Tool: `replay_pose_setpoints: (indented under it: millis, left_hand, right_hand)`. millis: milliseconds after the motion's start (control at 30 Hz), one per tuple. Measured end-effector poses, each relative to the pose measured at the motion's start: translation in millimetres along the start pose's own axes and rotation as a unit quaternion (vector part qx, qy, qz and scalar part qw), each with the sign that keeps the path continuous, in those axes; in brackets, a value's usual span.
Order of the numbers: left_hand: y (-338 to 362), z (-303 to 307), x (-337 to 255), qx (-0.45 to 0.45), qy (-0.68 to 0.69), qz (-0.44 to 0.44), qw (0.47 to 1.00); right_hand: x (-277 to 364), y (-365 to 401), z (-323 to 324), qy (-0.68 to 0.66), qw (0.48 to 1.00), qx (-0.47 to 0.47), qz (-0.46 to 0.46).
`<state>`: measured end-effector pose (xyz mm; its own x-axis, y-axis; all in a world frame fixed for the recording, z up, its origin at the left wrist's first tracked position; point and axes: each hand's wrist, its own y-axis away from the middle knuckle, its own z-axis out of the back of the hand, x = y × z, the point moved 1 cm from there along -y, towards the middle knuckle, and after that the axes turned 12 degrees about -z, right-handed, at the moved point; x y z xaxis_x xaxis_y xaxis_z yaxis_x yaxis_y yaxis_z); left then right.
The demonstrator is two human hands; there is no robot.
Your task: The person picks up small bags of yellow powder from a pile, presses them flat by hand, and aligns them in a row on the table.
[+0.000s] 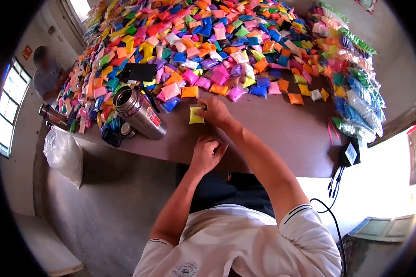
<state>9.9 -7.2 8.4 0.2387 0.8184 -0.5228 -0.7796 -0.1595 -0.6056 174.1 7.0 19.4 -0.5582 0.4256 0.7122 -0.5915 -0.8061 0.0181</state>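
Note:
A small yellow packet (pixel 196 115) is at the middle of the brown table, its right side pinched by the fingers of my right hand (pixel 213 112). Nearer the table's front edge, my left hand (pixel 208 154) is closed with its fingers curled; whether anything is inside cannot be seen. Just beyond my right hand lie an orange packet (pixel 190 92) and a magenta packet (pixel 203 82), part of a large heap of coloured packets (pixel 218 74). An open steel flask (pixel 141 113) stands left of the yellow packet.
A black phone (pixel 139 72) lies on the heap behind the flask. Bundled packets (pixel 363 99) line the right side, above a black box (pixel 349 153) with cables. A second flask (pixel 53 116) and a seated person (pixel 48 74) are at the left. A plastic bag (pixel 64 154) hangs beside the table.

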Motion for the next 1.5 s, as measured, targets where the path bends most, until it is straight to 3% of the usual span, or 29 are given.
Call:
replay_pose_setpoints:
  millis: [67, 200, 267, 300, 367, 400, 433, 567, 633, 733, 933, 1067, 1167, 1267, 1433, 1500]
  left_hand:
    - [-2, 0, -1, -0.003, 0.008, -0.007, 1.0]
    - [-3, 4, -3, 0.03, 0.007, 0.012, 0.999]
    - [-3, 2, -1, 0.037, 0.004, 0.016, 0.999]
    - [-3, 2, -2, 0.027, 0.006, 0.009, 1.0]
    - [-3, 2, -3, 0.02, 0.007, 0.002, 1.0]
    - [-4, 2, -3, 0.011, 0.005, -0.005, 1.0]
    - [-4, 1, -4, 0.001, 0.004, -0.013, 1.0]
    - [-3, 3, -3, 0.039, 0.008, 0.004, 0.999]
    - [-3, 3, -3, 0.039, -0.001, 0.0, 0.999]
    - [-2, 3, -3, 0.044, -0.001, 0.016, 0.999]
    - [-6, 6, -7, 0.037, 0.017, 0.016, 0.999]
    - [-4, 3, -3, 0.029, 0.005, -0.006, 1.0]
    - [0, 0, -2, 0.017, 0.008, -0.002, 1.0]
    - [-4, 2, -4, 0.03, -0.002, -0.006, 1.0]
    - [-6, 3, -7, 0.019, -0.002, 0.001, 1.0]
    - [-6, 3, -8, 0.012, 0.002, 0.006, 1.0]
  right_hand:
    - [0, 6, 1, -0.08, 0.994, -0.071, 0.002]
    - [-14, 10, 15, -0.147, 0.987, -0.064, 0.027]
    - [-21, 13, 25, -0.146, 0.959, -0.243, 0.0]
    - [-28, 11, 34, -0.146, 0.93, -0.337, 0.035]
    - [-45, 6, 63, -0.152, 0.914, -0.375, 0.01]
    - [-58, -3, 73, -0.06, 0.906, -0.416, -0.042]
    - [-68, -7, 83, -0.052, 0.884, -0.465, -0.017]
    - [-93, -16, 107, 0.023, 0.907, -0.412, -0.079]
    - [-95, -19, 110, 0.123, 0.935, -0.308, -0.124]
    - [-92, -25, 115, 0.165, 0.95, -0.237, -0.122]
    - [-86, -29, 119, 0.255, 0.936, -0.208, -0.123]
    - [-92, -24, 127, 0.246, 0.936, -0.23, -0.104]
    - [-94, -8, 135, 0.218, 0.941, -0.258, -0.005]
    - [-98, -10, 135, 0.252, 0.932, -0.261, 0.016]
    - [-89, -23, 126, 0.313, 0.932, -0.173, -0.052]
    - [-91, -24, 119, 0.292, 0.92, -0.262, -0.003]
